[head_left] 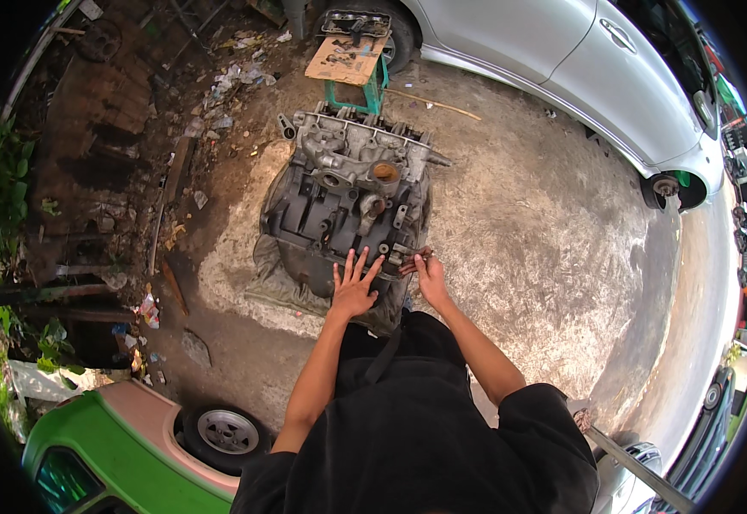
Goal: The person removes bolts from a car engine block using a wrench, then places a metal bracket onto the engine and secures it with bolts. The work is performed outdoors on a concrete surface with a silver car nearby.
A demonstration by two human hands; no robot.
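Note:
An engine block (305, 214), dark with a greyer cast upper section (326, 146) and a rusty round opening (385, 172), rests on a crumpled olive cloth (266, 283) on the concrete. My left hand (354, 287) lies on the block’s near edge, fingers spread. At the near right corner my right hand (427, 278) has thumb and fingers closed around something small beside a metal fitting; what exactly it grips is too small to make out.
Beyond the engine, a green stool (372, 101) bears a board (343, 60) with metal parts. A silver car (604, 103) stands upper right, a green and pink car (91, 437) lower left. Litter (236, 81) and dark wooden boards (91, 163) lie leftward. A pale stick (442, 104) lies behind.

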